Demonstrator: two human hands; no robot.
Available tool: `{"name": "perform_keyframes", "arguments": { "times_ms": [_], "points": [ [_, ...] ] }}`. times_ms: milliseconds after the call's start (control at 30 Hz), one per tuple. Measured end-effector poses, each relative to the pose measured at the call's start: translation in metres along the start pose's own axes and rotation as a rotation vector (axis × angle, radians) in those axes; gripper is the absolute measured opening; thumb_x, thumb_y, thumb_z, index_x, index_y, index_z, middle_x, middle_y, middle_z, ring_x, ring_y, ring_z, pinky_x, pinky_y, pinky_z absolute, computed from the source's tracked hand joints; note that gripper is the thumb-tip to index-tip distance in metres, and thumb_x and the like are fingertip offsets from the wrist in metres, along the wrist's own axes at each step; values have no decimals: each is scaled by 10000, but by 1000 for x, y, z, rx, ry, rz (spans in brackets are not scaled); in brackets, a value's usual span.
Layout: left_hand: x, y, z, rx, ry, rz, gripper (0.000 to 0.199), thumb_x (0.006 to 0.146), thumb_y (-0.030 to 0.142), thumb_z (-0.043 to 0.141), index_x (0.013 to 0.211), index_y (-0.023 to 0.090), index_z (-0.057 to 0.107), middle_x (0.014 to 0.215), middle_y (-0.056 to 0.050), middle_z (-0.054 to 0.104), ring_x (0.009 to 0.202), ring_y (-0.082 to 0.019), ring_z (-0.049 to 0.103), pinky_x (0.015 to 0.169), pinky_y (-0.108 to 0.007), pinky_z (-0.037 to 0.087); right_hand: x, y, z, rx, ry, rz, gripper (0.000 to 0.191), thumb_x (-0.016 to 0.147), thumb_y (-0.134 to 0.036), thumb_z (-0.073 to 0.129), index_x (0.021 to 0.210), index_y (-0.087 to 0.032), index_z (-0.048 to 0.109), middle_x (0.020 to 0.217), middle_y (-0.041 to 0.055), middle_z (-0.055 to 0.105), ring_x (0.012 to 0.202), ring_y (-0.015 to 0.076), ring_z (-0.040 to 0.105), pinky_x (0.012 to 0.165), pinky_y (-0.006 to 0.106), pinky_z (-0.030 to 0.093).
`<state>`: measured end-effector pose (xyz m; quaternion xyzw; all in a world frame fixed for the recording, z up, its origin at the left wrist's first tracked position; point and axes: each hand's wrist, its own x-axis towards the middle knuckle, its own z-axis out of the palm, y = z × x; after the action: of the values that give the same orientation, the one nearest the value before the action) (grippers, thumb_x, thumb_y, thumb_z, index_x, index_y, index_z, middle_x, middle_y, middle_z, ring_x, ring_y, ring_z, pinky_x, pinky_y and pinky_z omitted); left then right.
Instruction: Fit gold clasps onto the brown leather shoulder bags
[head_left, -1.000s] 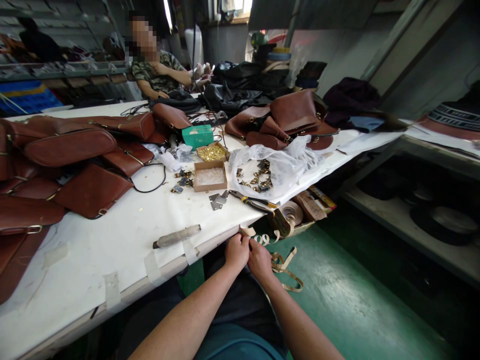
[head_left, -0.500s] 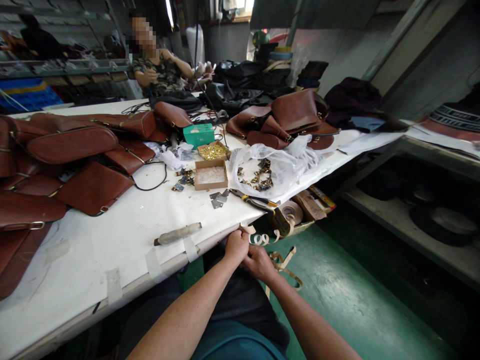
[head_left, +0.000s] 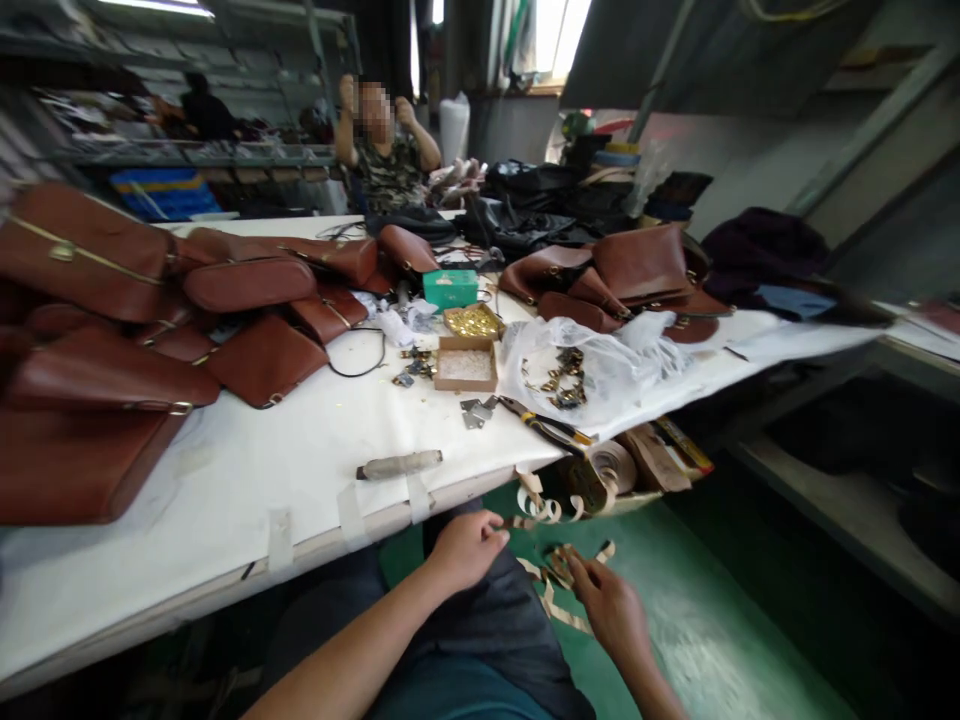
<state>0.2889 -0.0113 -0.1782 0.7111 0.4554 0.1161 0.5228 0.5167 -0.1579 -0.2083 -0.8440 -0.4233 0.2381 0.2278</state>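
My left hand (head_left: pixel 469 548) is in front of the table edge, thumb and fingers pinched on the end of a narrow tan tape strip (head_left: pixel 519 522). Curls of pale tape (head_left: pixel 551 508) hang beside it, near the table edge. Lower and to the right, my right hand (head_left: pixel 613 605) is closed in a pinch; what its fingertips hold, if anything, I cannot make out. Behind those fingertips, loose tan tape pieces (head_left: pixel 566 612) show over the green floor. A tape roll (head_left: pixel 611 465) sits in a box under the table corner. Pliers (head_left: pixel 544 425) with yellow-black handles lie near the table edge.
Brown leather bags (head_left: pixel 262 360) are piled on the left of the white table (head_left: pixel 300 450), others (head_left: pixel 637 270) at the back. A wrapped tool (head_left: pixel 400 465), metal plates (head_left: pixel 478 412), a cardboard box (head_left: pixel 466 365) and a plastic bag (head_left: pixel 592 365) of fittings lie between. A co-worker (head_left: pixel 386 160) is across.
My hands were together at the table edge and are now apart, the right one lower and to the right. The view has shifted left. The co-worker's hands are raised higher.
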Motion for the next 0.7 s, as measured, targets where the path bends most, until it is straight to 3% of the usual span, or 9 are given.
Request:
{"name": "perform_keyframes", "arguments": {
  "times_ms": [133,200,300,400,500,600,700],
  "points": [
    [-54,-10,-26,-68,124,11,285,902,350,626,1069,202,803,849,-38,793,741,-195,693,679,-277,478,-6,-42,10,219,-4,-150,489,865,-744,594,741,-299,754,724,90,756,668,305,698,586,357,503],
    [-76,-13,-40,-91,217,36,269,922,351,609,1042,214,807,821,-31,780,712,-177,670,661,-264,461,-4,-87,12,292,-38,-286,420,884,-691,633,835,-302,782,758,75,768,690,292,707,627,352,537],
    [-101,-13,-75,-60,399,201,256,951,353,592,1015,220,802,823,-32,770,677,-154,630,665,-256,450,9,-176,11,286,-61,-527,352,935,-590,643,954,-273,794,891,67,796,799,265,735,752,333,571],
    [-113,-17,-124,0,585,306,272,990,366,565,1007,211,788,777,-26,742,620,-133,563,650,-247,435,48,-270,19,153,-61,-708,313,982,-495,606,1009,-234,777,969,64,795,876,234,739,827,309,561],
    [-114,-36,-171,1,710,254,298,997,404,566,985,195,779,713,-9,691,578,-121,494,603,-243,392,106,-344,46,-158,-73,-693,284,963,-376,638,1168,-220,758,1084,70,795,883,219,742,841,309,551],
    [-110,-63,-197,-81,748,128,343,992,452,568,965,179,773,688,-1,652,575,-122,475,581,-245,370,160,-389,84,-271,-78,-676,385,911,-293,692,1284,-201,723,1279,129,745,1015,280,734,874,355,537],
    [-105,-84,-202,-222,733,29,374,990,483,563,961,173,769,689,2,634,606,-130,503,592,-244,388,190,-407,111,-347,-71,-666,394,897,-225,674,1285,-179,724,1331,173,716,1110,331,708,871,377,522]
  ]
}}
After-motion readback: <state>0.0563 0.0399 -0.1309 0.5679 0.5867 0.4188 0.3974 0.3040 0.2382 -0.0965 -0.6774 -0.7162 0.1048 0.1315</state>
